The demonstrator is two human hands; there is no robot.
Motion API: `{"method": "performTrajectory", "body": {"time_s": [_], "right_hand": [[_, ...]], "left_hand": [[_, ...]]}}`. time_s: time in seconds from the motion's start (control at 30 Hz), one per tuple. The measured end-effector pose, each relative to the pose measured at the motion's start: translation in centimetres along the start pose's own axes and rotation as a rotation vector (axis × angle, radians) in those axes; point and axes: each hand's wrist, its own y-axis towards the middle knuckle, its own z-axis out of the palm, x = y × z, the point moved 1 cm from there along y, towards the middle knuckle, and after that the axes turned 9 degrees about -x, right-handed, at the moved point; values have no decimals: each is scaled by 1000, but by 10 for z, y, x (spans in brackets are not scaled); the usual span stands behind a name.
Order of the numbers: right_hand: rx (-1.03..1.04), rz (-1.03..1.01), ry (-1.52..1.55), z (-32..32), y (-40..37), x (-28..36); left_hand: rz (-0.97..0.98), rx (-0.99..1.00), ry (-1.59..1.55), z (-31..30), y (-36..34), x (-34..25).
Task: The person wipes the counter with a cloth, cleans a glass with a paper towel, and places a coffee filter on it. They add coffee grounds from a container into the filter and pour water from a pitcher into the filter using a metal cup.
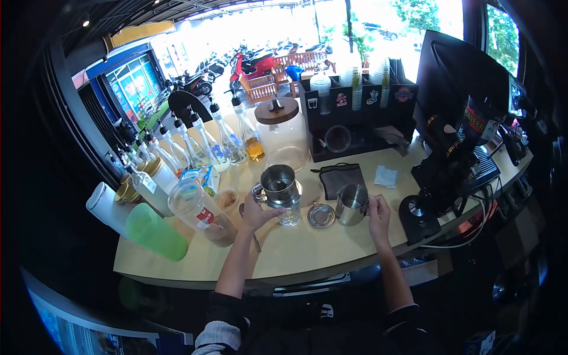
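A metal drip coffee filter [278,184] with a side handle sits on top of a clear glass [290,218]. My left hand [257,215] is closed at their left side, its thumb across the front near the filter's base and its other fingers partly hidden. In my right hand [379,214] is the handle of a stainless steel pitcher [352,206], which is upright at the counter. Between the glass and the pitcher lies a round metal lid [321,216]. Behind the pitcher a dark folded cloth [343,180] rests on the counter.
Tall containers, one with a green body [157,232] and one clear with a red label [204,214], stand left. Pump bottles [222,139] line the back left beside a wooden-lidded jar [283,136]. A black cup organizer [361,133] stands behind; a dark machine [441,171] is at right.
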Motion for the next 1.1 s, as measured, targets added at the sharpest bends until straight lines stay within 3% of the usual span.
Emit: {"method": "performTrajectory", "body": {"time_s": [0.27, 0.33, 0.5, 0.57, 0.93, 1.1], "right_hand": [[7, 49, 55, -5, -3, -2], [23, 190, 128, -5, -2, 0], [-36, 238, 209, 12, 8, 17], [77, 146, 194, 14, 21, 23], [309, 149, 228, 94, 69, 133], [431, 87, 56, 119, 80, 151]], "left_hand": [[104, -20, -52, 9, -3, 4], [189, -37, -66, 11, -3, 5], [92, -109, -97, 14, -15, 1], [67, -81, -150, 16, -12, -1], [141, -105, -130, 16, -12, -2], [129, -98, -109, 17, -11, -2]]}}
